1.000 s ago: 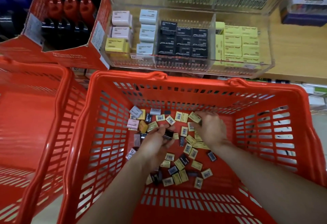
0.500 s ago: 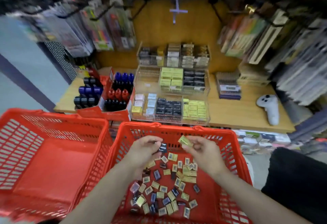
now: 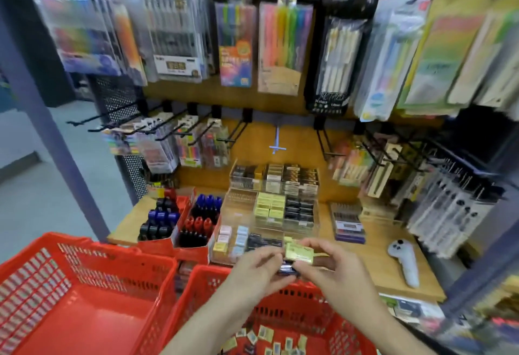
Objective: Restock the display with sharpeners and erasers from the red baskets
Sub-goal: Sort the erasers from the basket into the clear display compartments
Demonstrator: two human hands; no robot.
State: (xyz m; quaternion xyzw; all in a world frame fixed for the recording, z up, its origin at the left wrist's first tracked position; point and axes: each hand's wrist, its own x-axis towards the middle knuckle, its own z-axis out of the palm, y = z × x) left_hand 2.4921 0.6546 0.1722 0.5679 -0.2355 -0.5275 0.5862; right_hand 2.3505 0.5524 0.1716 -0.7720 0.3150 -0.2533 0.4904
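Head view. Both hands met above the far rim of the right basket (image 3: 196, 293), in front of the clear display (image 3: 309, 231) on the wooden shelf (image 3: 376, 259). The left hand (image 3: 252, 273) had its fingers curled round a small dark item (image 3: 287, 268), too blurred to tell as sharpener or eraser. The right hand (image 3: 334, 273) pinched a yellow pack (image 3: 299, 253) between thumb and forefinger, and its lower fingers touched the dark item as well. The yellow pack was held just above the dark item and level with the display's front tier.

Loose small packs (image 3: 266, 338), yellow, blue and dark, lay on the floor of the right basket, below the forearms. The left basket (image 3: 84, 293) stood touching it on the left.

The display rose in three tiers of compartments holding pastel, black and yellow boxes. Left of it, red cartons (image 3: 179, 239) held blue, red and black pieces. A white controller (image 3: 404, 262) lay on the shelf to the right, well apart from the hands. Pen packs (image 3: 283, 43) hung on pegs above.
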